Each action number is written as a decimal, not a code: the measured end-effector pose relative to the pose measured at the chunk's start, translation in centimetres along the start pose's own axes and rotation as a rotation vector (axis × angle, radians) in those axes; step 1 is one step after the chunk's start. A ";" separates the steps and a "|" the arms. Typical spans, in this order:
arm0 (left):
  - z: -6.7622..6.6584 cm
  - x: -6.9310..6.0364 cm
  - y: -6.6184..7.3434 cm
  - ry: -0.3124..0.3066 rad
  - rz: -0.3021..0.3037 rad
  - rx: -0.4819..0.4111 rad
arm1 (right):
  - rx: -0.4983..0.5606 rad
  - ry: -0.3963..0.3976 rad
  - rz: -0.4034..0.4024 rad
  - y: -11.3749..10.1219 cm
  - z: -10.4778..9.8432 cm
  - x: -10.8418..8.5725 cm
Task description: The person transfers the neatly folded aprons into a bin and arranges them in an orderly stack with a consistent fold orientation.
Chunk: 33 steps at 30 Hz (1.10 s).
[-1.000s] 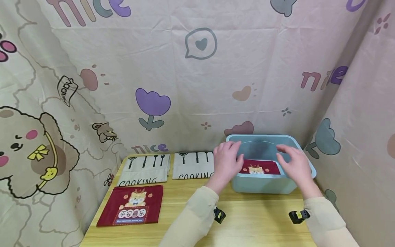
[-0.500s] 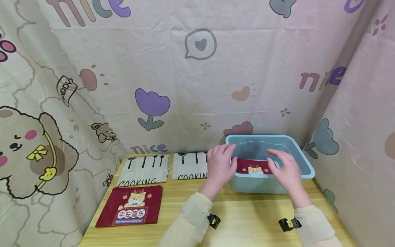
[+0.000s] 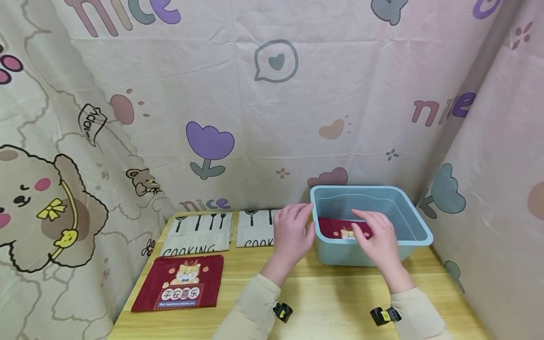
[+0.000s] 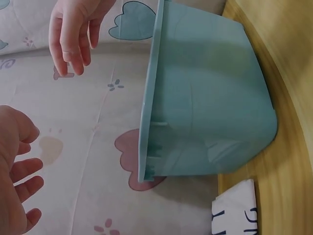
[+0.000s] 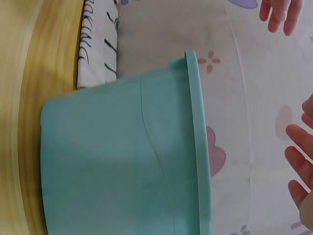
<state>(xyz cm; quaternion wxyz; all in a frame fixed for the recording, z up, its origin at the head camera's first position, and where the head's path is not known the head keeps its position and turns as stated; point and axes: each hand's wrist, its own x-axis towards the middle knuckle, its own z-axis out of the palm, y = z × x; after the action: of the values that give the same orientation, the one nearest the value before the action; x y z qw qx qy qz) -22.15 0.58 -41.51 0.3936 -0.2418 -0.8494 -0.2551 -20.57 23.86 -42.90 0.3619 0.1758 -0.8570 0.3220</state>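
Note:
A light blue plastic bin (image 3: 357,255) stands at the back right of the table, with a folded dark red cloth (image 3: 329,228) with a cartoon animal print lying inside. My left hand (image 3: 293,233) hovers by the bin's left side, fingers loosely bent and holding nothing. Above the bin's front rim is my right hand (image 3: 379,238), also holding nothing, its thumb and fingers spread apart. Both wrist views show the hands (image 4: 17,171) (image 5: 301,156) raised above the bin's rim, apart from it. Part of the red cloth is hidden by the right hand.
Another folded red cloth (image 3: 178,283) lies at the table's left front. Behind it are two folded white cloths, the left one (image 3: 199,233) and the right one (image 3: 255,229), printed with utensils and lettering. A patterned curtain (image 3: 263,118) hangs behind and at both sides.
Both hands have moved left and slightly down, the left from over the bin's edge to beside it, the right from the bin's right side toward its middle. The cloths and bin stay put.

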 end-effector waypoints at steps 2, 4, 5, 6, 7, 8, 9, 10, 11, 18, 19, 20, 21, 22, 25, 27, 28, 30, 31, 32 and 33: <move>0.0 -0.4 -0.4 0.008 0.006 -0.011 | 0.014 0.007 -0.016 -0.2 0.4 -0.1; -0.1 -0.8 -0.8 0.013 0.010 -0.013 | 0.026 0.013 -0.031 -0.5 0.8 -0.3; -0.1 -0.9 -1.0 0.021 0.012 -0.014 | 0.032 0.015 -0.040 -0.6 1.1 -0.3; -0.2 -1.1 -1.2 0.032 0.016 -0.016 | 0.039 0.015 -0.046 -0.8 1.3 -0.4; -0.2 -1.2 -1.4 0.044 0.015 -0.016 | 0.046 0.013 -0.051 -1.1 1.5 -0.4; -0.3 -1.4 -1.6 0.057 0.014 -0.016 | 0.053 0.009 -0.053 -1.3 1.7 -0.4; -0.4 -1.5 -1.8 0.069 0.013 -0.016 | 0.062 0.003 -0.052 -1.5 1.9 -0.4; -0.4 -1.6 -2.1 0.077 0.010 -0.016 | 0.074 -0.002 -0.049 -1.7 2.1 -0.4; -0.5 -1.8 -2.3 0.087 0.009 -0.015 | 0.085 -0.008 -0.045 -1.9 2.4 -0.5; -1.0 -2.6 -3.9 0.092 -0.037 0.010 | 0.128 -0.019 -0.035 -3.2 4.3 -0.8; -1.1 -2.7 -4.2 0.089 -0.045 0.015 | 0.133 -0.015 -0.041 -3.3 4.6 -0.8; -1.2 -2.7 -4.4 0.086 -0.053 0.021 | 0.138 -0.012 -0.049 -3.5 4.9 -0.9; -1.3 -2.8 -4.7 0.083 -0.060 0.024 | 0.145 -0.009 -0.060 -3.7 5.2 -0.9; -1.3 -2.9 -4.9 0.084 -0.066 0.027 | 0.150 -0.008 -0.071 -3.9 5.4 -1.0; -1.7 -3.1 -5.7 0.086 -0.089 0.032 | 0.164 -0.006 -0.105 -4.4 6.3 -1.1; -2.0 -3.4 -6.3 0.089 -0.107 0.033 | 0.170 -0.010 -0.122 -4.8 6.8 -1.2; -2.2 -3.5 -6.6 0.087 -0.124 0.031 | 0.172 -0.011 -0.126 -4.9 7.0 -1.3; -2.6 -3.8 -7.1 0.074 -0.164 0.029 | 0.184 -0.016 -0.123 -5.3 7.4 -1.4; -2.8 -3.9 -7.4 0.066 -0.188 0.026 | 0.189 -0.019 -0.119 -5.5 7.5 -1.5; -3.1 -4.1 -7.7 0.055 -0.214 0.021 | 0.196 -0.025 -0.108 -5.7 7.7 -1.6; -3.4 -4.2 -7.9 0.044 -0.240 0.014 | 0.206 -0.030 -0.096 -5.9 7.8 -1.7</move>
<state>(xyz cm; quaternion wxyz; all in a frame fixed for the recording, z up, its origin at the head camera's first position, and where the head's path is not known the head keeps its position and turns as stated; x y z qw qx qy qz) -22.74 -8.35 -44.88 0.3805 -0.1298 -0.8652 -0.2997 -20.26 14.35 -45.77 0.3442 0.2576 -0.8152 0.3881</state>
